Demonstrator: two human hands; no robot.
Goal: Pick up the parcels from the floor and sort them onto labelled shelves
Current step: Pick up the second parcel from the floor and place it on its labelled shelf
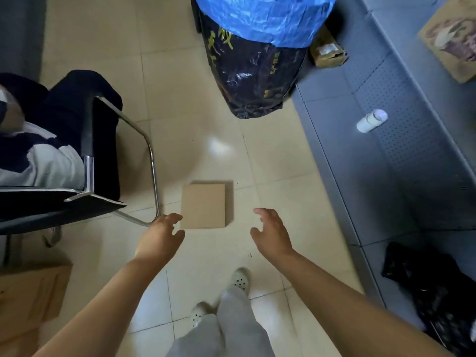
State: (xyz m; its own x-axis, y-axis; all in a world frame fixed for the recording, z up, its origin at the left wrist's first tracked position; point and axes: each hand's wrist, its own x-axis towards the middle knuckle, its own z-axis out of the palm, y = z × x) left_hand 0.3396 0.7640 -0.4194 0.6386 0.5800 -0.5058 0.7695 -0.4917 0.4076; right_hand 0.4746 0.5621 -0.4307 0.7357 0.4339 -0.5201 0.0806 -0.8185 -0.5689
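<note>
Seen from the head camera: flat brown cardboard parcel lying on the pale tiled floor, between the chrome leg of a dark chair at left and grey metal shelves at right. Reaching down over it, left hand just beside the parcel's near-left corner and right hand apart to its near right, both spread wide, fingers loosely curved, holding nothing. Standing farther off, a tall black sack with blue plastic at its top; a small white roll resting on a shelf.
</note>
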